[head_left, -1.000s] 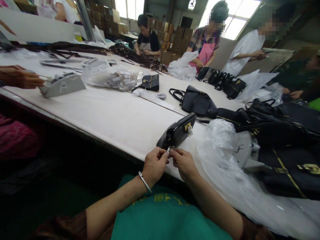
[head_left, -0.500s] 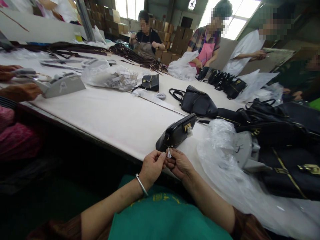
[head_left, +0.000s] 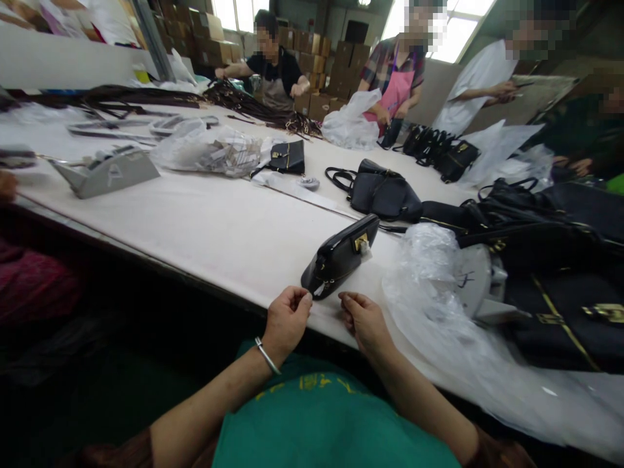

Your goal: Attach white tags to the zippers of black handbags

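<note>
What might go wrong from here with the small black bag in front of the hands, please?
The small black bag sits near the edge of the table, so a bump from the left hand or right hand might tip it. Crumpled clear plastic lies to the right of the right hand and could perhaps snag that arm.

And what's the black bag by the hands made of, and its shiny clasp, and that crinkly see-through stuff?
The black bag looks like smooth leather or fake leather, softly shiny along its top; I can't tell which. Its clasp seems to be metal, because it's gold-coloured and bright. The crinkly stuff looks like thin, glossy plastic: it's see-through, wrinkled and catches the light.
</note>
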### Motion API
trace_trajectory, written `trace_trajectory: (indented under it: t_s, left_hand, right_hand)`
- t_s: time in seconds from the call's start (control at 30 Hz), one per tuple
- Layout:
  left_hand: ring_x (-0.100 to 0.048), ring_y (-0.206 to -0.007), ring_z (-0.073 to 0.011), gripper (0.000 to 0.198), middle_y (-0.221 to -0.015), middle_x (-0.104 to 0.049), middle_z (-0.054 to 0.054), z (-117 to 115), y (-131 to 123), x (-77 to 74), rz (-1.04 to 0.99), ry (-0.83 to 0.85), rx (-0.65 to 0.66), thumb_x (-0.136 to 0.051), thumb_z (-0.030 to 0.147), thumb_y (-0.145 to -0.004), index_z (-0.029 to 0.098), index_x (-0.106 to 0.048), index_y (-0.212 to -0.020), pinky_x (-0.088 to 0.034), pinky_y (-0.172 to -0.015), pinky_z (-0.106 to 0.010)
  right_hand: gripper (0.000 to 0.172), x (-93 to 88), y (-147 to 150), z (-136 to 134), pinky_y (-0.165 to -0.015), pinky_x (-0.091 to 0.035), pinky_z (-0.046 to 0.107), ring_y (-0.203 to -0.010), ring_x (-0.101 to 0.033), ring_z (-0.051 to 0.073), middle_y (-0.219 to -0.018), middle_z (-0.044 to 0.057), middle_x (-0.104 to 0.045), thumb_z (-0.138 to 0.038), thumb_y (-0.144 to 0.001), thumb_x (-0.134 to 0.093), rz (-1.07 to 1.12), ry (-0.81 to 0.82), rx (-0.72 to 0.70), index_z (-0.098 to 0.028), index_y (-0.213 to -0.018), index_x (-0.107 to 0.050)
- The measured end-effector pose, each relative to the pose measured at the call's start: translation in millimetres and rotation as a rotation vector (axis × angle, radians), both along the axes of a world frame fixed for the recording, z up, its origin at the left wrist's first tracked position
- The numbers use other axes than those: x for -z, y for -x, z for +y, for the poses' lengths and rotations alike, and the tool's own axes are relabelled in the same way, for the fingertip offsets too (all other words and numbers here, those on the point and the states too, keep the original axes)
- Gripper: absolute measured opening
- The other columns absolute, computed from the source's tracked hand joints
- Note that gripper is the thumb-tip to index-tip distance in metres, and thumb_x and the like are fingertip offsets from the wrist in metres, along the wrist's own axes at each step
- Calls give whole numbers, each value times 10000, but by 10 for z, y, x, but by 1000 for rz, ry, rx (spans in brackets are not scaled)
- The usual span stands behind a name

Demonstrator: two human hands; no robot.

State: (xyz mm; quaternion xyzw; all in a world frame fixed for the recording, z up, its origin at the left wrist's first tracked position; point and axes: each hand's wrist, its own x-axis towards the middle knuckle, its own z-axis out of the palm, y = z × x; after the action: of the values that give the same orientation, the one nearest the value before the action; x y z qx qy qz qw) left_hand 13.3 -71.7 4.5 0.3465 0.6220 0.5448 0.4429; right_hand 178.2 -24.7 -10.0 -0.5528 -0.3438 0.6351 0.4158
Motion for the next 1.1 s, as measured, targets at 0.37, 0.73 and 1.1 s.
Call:
trace_trajectory:
  t_s: [0.37,0.73,1.1]
  left_hand:
    - [-516,-456,-47,248,-639,-567,18,199,-121,-54,-952,451,114,-535,302,-942,90,-664,-952,-491,-463,-189]
    - [-554,-553,-82,351,-659,-604,30,117,-251,92,-413,118,-38,-746,460,-725,150,-654,-864,-484,-525,-210]
    - [-570,-533,-129,294,-630,-645,1,-54,-244,-105,163,-48,127,-574,375,-866,187,-722,-1036,-464,-536,-242]
  right_hand:
    - [345,-19,72,72,-568,-451,288,-625,-583,174,-761,54,-713,-443,-778,-649,-319,-315,-114,-154,-944,-737]
    - [225,-77,243,86,-774,-504,347,-796,-673,227,-844,51,-760,-375,-790,-638,-466,-409,-104,-198,-856,-759]
    - [234,-88,220,80,-759,-507,333,-819,-677,224,-876,58,-756,-373,-810,-621,-533,-497,-51,-194,-873,-758]
